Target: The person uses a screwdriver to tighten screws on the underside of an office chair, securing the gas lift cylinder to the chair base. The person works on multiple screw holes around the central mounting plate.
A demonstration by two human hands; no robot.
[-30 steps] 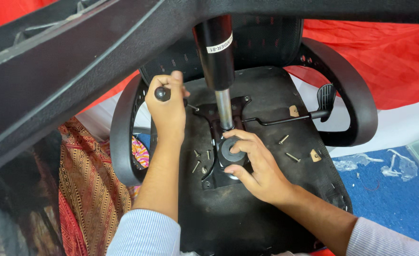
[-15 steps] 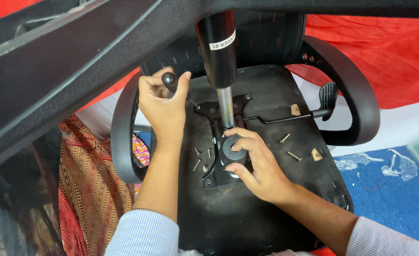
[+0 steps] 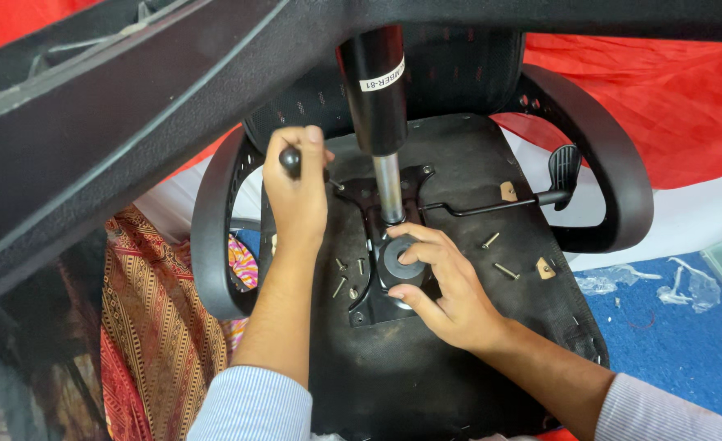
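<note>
An office chair lies upside down with the black underside of its seat (image 3: 459, 163) facing me. My left hand (image 3: 297, 194) grips a black-handled screwdriver (image 3: 291, 161) whose tip points at the metal mechanism plate (image 3: 369, 196) bolted to the seat. My right hand (image 3: 438, 286) holds the round black knob (image 3: 397, 260) on that plate, thumb and fingers around it. The gas lift cylinder (image 3: 375, 90) rises from the plate toward me. Several loose screws (image 3: 501, 269) lie on the seat.
Black armrests curve at the left (image 3: 214, 229) and right (image 3: 614, 180). A lever with a paddle (image 3: 563, 167) sticks out to the right. The chair base (image 3: 91, 139) crosses the top left. Red cloth (image 3: 663, 98), patterned fabric (image 3: 157, 327) and a blue floor mat (image 3: 679, 343) surround the chair.
My left hand has turned and shifted the screwdriver handle slightly up and right at the plate. My right hand has stayed on the knob.
</note>
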